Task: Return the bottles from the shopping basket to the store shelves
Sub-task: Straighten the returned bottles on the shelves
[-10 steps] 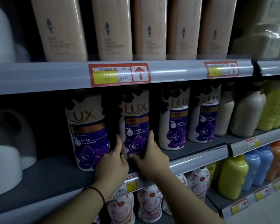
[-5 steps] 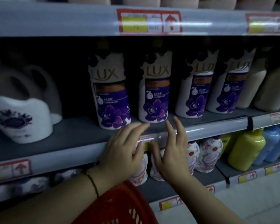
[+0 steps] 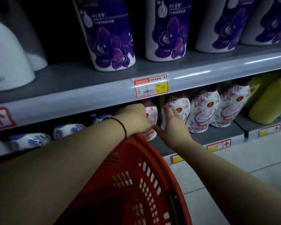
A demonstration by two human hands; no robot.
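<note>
My left hand (image 3: 133, 119) is curled around the leftmost pink floral bottle (image 3: 152, 113) on the lower shelf (image 3: 217, 135); the hand hides most of that bottle. My right hand (image 3: 173, 129) has its fingers spread against the neighbouring pink floral bottle (image 3: 180, 106), thumb pointing toward the first one. Two more pink floral bottles (image 3: 203, 111) stand to the right. A red shopping basket (image 3: 159, 161) hangs under my left forearm; its dark inside shows no bottle. Purple-flowered white bottles (image 3: 110, 38) stand on the shelf above.
The upper shelf's edge (image 3: 88, 98) carries a red and yellow price tag (image 3: 150, 86) just above my hands. White jugs (image 3: 6, 62) stand at upper left, blue-patterned bottles (image 3: 66, 129) at lower left, yellow bottles (image 3: 269, 101) at right. Pale floor tiles (image 3: 234, 168) lie below.
Both hands dropped from the purple bottles' shelf to the shelf below and now touch the pink floral bottles. The view tilted down, bringing the red basket into sight.
</note>
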